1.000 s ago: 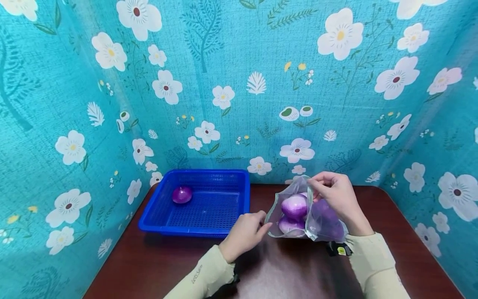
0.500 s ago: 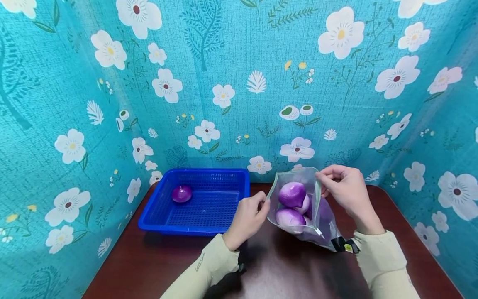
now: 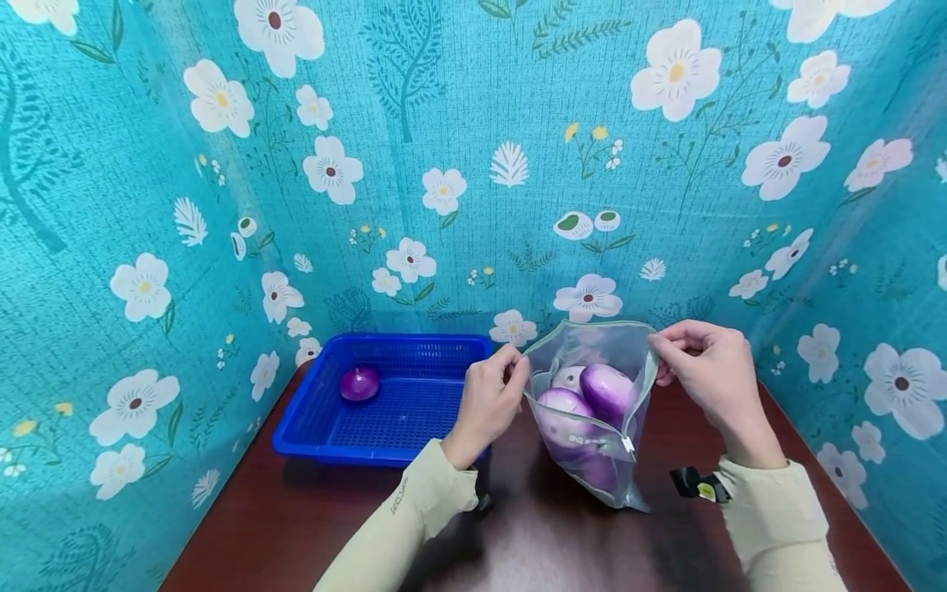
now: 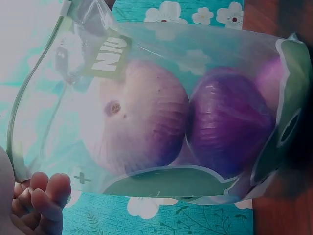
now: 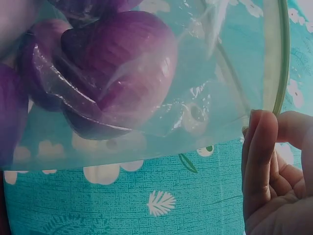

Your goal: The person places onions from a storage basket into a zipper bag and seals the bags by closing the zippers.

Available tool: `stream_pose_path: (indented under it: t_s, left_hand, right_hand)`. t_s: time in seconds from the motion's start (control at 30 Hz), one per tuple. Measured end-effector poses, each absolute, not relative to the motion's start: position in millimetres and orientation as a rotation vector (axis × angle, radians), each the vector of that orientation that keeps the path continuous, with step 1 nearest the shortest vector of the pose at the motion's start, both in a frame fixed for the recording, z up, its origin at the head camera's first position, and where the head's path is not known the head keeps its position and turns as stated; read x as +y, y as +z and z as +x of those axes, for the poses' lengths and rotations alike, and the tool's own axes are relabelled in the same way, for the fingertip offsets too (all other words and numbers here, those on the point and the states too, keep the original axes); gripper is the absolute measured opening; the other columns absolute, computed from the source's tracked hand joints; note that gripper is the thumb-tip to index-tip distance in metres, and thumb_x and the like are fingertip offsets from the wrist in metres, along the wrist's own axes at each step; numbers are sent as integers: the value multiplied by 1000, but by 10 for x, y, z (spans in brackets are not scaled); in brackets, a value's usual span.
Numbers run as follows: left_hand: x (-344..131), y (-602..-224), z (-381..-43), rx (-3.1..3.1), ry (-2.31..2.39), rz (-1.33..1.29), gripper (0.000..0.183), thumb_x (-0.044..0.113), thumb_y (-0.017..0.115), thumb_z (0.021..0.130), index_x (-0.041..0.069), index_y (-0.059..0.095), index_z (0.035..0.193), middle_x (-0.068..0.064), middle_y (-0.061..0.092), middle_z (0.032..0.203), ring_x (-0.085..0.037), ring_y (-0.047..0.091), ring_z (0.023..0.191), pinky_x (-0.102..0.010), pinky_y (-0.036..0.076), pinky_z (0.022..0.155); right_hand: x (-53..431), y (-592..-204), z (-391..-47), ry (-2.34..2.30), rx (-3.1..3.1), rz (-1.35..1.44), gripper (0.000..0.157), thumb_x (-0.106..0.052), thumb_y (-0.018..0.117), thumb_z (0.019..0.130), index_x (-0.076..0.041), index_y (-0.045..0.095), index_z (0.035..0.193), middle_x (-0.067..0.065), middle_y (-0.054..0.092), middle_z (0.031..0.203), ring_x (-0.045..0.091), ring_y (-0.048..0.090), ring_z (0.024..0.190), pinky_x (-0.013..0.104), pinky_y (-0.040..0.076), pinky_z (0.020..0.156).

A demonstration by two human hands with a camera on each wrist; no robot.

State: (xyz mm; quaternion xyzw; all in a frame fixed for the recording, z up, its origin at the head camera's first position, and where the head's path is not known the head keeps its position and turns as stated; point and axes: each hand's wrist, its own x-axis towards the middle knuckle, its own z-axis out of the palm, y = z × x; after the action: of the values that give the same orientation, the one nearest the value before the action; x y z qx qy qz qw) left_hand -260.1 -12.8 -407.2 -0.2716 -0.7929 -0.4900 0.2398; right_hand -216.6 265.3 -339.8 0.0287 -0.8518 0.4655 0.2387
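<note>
One clear plastic bag (image 3: 602, 448), mouth upward and spread wide, standing toward the far edge of the tabletop (image 3: 547, 543), right of its middle; whether its base touches the wood cannot be told. Fittings: a green-edged zip seal along the mouth, a white slider (image 3: 628, 445) at the near side, a green patch (image 4: 111, 55) with white lettering. Contents: several purple-and-white onions (image 3: 608, 393), heaped together, the full count hidden. Left hand (image 3: 488, 403): fingers curled, pinching the left side of the bag's mouth. Right hand (image 3: 712, 374): thumb and forefinger closed together on the right side of the mouth, over the tabletop's far right part. Both hands hang at the level of the bag's mouth, well apart. One blue plastic basket (image 3: 336, 454), rectangular, perforated, near the tabletop's far left corner, long side along the far edge. Inside it, one purple onion (image 3: 359, 384), toward the basket's left end. Two pale sleeves (image 3: 777, 526), the left one lettered. One black fitting (image 3: 701, 486) with a yellow mark, at the right wrist. Backdrop: turquoise cloth (image 3: 459, 82) printed with white flowers, behind the tabletop and at both sides.
</note>
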Motion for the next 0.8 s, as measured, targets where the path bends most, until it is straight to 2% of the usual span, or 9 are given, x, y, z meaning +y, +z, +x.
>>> stream_pose_path:
  t_s: [0.4,0.8]
  left_hand:
    - [-136,-3988,-2636,-2144,-1363,-729,30,21,55,106,16,59,76,6,58,54,4,53,43,-22,46,49]
    - [-183,-3919,-2748,-2147,-1361,-698,28,22,56,104,16,59,77,4,60,56,4,54,42,-22,48,52]
  right_hand:
    - [2573,-3330,-2155,1197,-2154,-5,19,-18,76,94,0,78,93,-23,64,64,4,66,50,14,54,57]
    - [2527,-3364,-2194,1238,-2045,33,16,-15,78,92,1,78,90,-17,65,62,5,64,48,14,55,55]
